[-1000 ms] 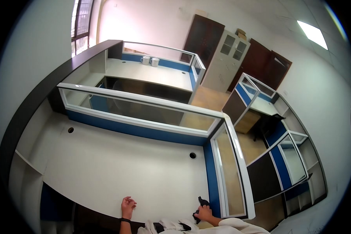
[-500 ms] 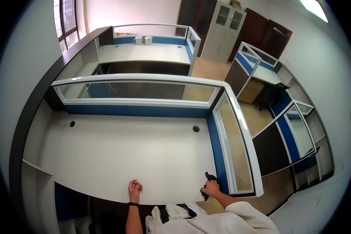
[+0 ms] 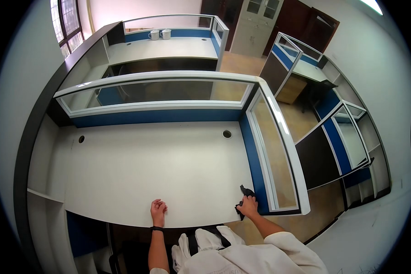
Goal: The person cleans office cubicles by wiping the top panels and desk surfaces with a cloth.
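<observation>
My right hand [image 3: 248, 207] is at the right front corner of the white desk [image 3: 155, 169], its fingers closed over a crumpled black cloth [image 3: 246, 190]. Parts of the cloth stick out beyond the fingers and beside the wrist, near the blue partition base. My left hand [image 3: 158, 212] rests at the desk's front edge with loosely curled fingers slightly apart. Nothing shows in it, and a black band circles that wrist.
A white-framed glass partition [image 3: 157, 75] borders the desk's back and right. Two white mugs [image 3: 154, 35] stand on the desk behind. Shelves [image 3: 43, 169] line the left side. A black chair [image 3: 318, 93] and another cubicle [image 3: 326, 153] are at right.
The view has tilted down slightly, so the desk and both hands sit higher in the picture. My right hand stays on the black cloth at the corner; my left hand keeps its place.
</observation>
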A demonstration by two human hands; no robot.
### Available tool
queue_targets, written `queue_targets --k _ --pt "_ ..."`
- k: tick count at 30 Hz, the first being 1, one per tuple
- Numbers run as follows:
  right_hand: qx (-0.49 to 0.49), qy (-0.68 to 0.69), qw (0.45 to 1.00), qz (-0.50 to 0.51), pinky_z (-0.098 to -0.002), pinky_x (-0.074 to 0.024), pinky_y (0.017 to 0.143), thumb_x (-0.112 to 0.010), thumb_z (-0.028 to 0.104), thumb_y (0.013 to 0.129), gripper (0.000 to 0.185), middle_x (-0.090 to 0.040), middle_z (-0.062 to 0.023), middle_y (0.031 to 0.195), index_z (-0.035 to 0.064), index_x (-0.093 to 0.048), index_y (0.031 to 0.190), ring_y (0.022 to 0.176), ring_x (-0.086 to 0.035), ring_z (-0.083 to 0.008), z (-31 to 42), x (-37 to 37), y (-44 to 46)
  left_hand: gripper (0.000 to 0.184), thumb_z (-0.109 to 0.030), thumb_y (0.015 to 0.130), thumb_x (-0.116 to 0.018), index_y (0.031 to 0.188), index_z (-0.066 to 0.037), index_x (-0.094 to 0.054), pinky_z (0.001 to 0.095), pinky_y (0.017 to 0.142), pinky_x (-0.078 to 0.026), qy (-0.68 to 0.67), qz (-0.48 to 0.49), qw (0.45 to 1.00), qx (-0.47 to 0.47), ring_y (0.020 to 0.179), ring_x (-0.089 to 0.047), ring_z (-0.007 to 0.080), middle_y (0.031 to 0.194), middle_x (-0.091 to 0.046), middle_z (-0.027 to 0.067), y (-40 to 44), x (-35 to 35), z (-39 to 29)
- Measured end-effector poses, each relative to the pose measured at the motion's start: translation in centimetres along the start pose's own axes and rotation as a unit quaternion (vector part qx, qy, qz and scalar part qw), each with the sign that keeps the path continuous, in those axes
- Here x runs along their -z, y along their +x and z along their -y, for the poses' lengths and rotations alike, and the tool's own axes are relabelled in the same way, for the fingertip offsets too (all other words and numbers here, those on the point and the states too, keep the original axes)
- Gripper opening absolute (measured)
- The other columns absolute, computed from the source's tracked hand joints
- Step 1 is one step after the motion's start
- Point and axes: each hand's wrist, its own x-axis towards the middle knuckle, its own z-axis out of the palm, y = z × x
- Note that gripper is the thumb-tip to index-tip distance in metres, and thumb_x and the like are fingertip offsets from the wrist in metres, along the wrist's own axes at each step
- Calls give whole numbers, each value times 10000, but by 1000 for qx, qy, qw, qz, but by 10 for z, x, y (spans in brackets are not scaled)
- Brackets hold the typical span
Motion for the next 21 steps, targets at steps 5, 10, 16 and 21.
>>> queue_targets --k 5,10,16,21 --pt "-11 21 1000 2 -493 -424 860 -722 350 651 454 -548 -116 1046 91 -588 999 1062 -484 -315 2 -8 -24 273 6 879 -550 1136 -40 -470 244 652 -470 -17 4 1000 6 730 -554 133 888 -563 40 2 2 -2" --pt "47 14 999 -5 -469 -437 797 -736 350 634 416 -524 -95 979 109 -570 930 1001 -486 -304 8 -20 -42 257 15 887 -524 1131 -45 -470 246 637 -467 -33 2 999 16 717 -548 135 885 -550 39 5 2 -2" --pt "117 -10 993 3 -447 -432 768 -758 343 630 410 -511 -91 956 114 -569 912 971 -486 -303 19 -21 -42 163 10 894 -528 1043 -48 -495 242 590 -468 -37 -24 998 -43 686 -550 125 843 -543 39 2 -2 2" --pt "138 -11 990 15 -459 -436 772 -758 347 634 418 -524 -92 969 121 -585 939 984 -493 -302 26 -20 -35 89 -5 894 -557 966 -32 -511 232 515 -464 185 -43 979 -77 605 -549 106 727 -548 38 -3 -12 16"
